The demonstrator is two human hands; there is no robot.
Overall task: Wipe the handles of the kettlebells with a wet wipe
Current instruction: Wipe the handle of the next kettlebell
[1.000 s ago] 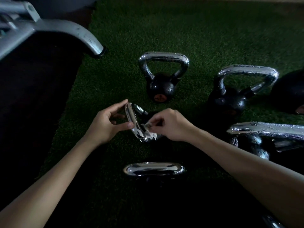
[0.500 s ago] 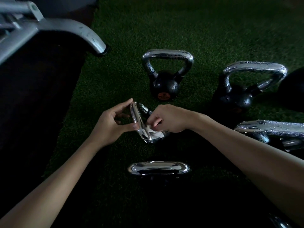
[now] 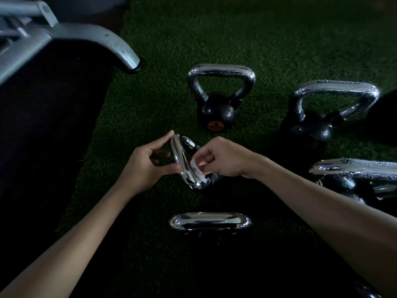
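A small kettlebell with a chrome handle (image 3: 182,160) stands on the green turf in the middle. My left hand (image 3: 148,164) pinches that handle between thumb and forefinger from the left. My right hand (image 3: 223,158) presses a white wet wipe (image 3: 198,171) against the handle's right side near its lower end. The kettlebell's black body is mostly hidden under my right hand. Another chrome handle (image 3: 210,221) lies just in front of me, its body lost in the dark.
A black kettlebell with an orange label (image 3: 217,112) stands behind, a larger one (image 3: 315,123) to its right, and another wet-looking handle (image 3: 354,168) at the right edge. A grey metal machine foot (image 3: 116,50) rests at the upper left beside a dark mat (image 3: 43,125).
My right hand has slid the wipe along the handle, from its lower end a little upward. My left hand keeps its pinch on the handle. The view has shifted slightly.
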